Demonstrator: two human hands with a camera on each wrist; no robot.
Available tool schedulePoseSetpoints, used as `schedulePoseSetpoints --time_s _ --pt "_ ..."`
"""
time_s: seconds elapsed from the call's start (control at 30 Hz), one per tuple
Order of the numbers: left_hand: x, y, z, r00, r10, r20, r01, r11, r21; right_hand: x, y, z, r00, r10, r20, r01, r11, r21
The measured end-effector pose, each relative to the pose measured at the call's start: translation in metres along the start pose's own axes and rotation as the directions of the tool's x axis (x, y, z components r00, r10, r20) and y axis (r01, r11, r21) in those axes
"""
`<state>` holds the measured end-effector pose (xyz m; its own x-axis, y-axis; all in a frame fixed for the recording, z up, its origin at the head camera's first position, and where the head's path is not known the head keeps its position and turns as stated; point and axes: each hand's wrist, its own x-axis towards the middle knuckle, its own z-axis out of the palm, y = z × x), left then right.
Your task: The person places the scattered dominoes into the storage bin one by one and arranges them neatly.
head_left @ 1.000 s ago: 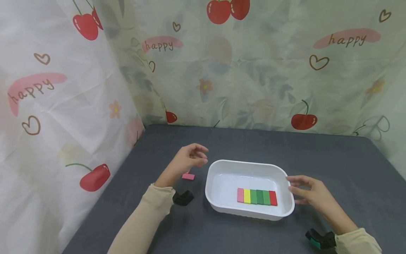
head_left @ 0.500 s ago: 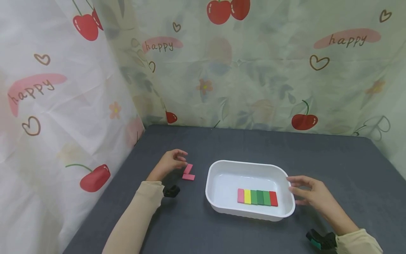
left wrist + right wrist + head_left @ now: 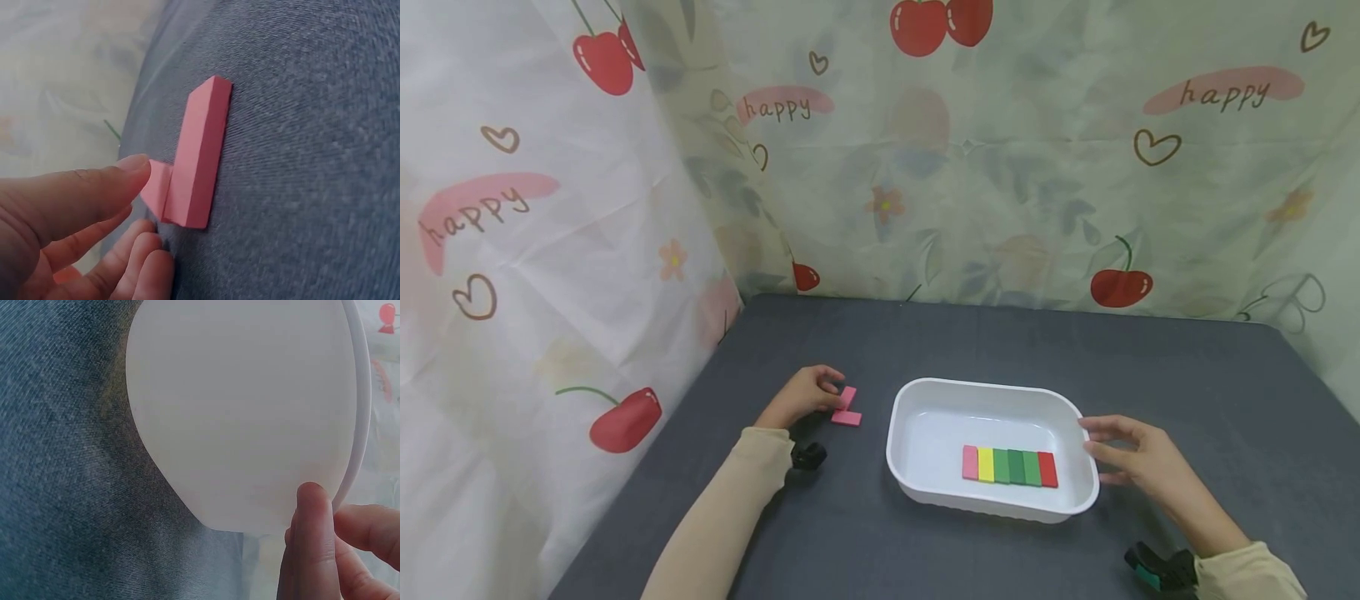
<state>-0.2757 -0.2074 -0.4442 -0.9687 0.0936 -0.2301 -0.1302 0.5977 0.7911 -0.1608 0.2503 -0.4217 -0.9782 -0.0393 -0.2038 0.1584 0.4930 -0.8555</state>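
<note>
Currently, from my remote station, I log the left hand [image 3: 801,398] low on the tabletop [image 3: 970,342], its grip narrow, thumb and fingertips just touching the nearer of two pink blocks [image 3: 846,407] that lie in an L left of the white tray [image 3: 925,400]. I cannot yet call it a secure pinch. The right hand [image 3: 1138,462] rests against the tray's right wall with relaxed, fairly straight fingers, holding nothing. Six blocks [image 3: 1009,466] sit in a row inside the tray.

Risks, as I judge them: the thin block may slip from a fingertip pinch, and the touching second block may be dragged along. Pressure from the right hand could shift the light tray.

Legible writing: "happy" on the curtain [image 3: 786,107]. No brands visible.
</note>
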Motion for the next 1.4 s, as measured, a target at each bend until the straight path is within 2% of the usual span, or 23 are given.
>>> schedulePoseSetpoints --time_s 0.33,0.6,1.27,1.4 --pt "0.003 0.004 0.009 0.999 -0.033 -0.042 0.035 0.997 0.062 0.001 -0.001 0.001 1.0 0.004 -0.007 -0.004 1.0 -0.011" --pt "0.005 0.003 0.012 0.996 -0.048 -0.073 0.054 0.996 0.077 0.002 -0.001 0.001 1.0 0.004 -0.018 -0.005 1.0 -0.03" --pt "0.005 0.008 0.013 0.999 0.017 -0.033 -0.013 0.991 0.131 0.001 0.0 0.0 1.0 0.011 -0.014 -0.011 1.0 -0.018" --pt "0.003 0.006 0.011 0.999 0.016 -0.044 -0.009 0.989 0.148 0.001 0.0 0.0 1.0 0.005 -0.012 -0.005 1.0 -0.014"
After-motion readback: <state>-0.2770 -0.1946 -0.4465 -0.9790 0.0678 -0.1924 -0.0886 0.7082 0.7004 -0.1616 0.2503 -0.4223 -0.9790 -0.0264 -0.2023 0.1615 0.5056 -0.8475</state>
